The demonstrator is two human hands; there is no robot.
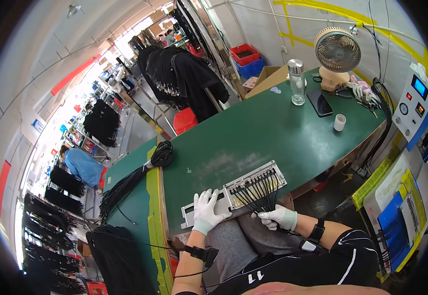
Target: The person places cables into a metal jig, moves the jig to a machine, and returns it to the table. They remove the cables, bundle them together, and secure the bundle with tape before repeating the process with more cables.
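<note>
My left hand (207, 211), in a white glove, lies with fingers spread on a flat silver metal frame (186, 217) at the table's near edge. Just right of it, a silver metal fixture (228, 199) holds a row of black cables (259, 195) side by side, their ends at its far side. The cables gather toward me into a bunch, and my gloved right hand (280, 217) is closed around it. Part of the frame is hidden under my left hand. My lap shows below the table edge.
On the green table (209, 142) lies a coiled black cable bundle (161, 156) at left. A glass bottle (297, 83), phone (320, 103), white roll (339, 122) and fan (337, 51) stand at the far right. A control box (414, 105) is at right. Another person (82, 166) bends at far left.
</note>
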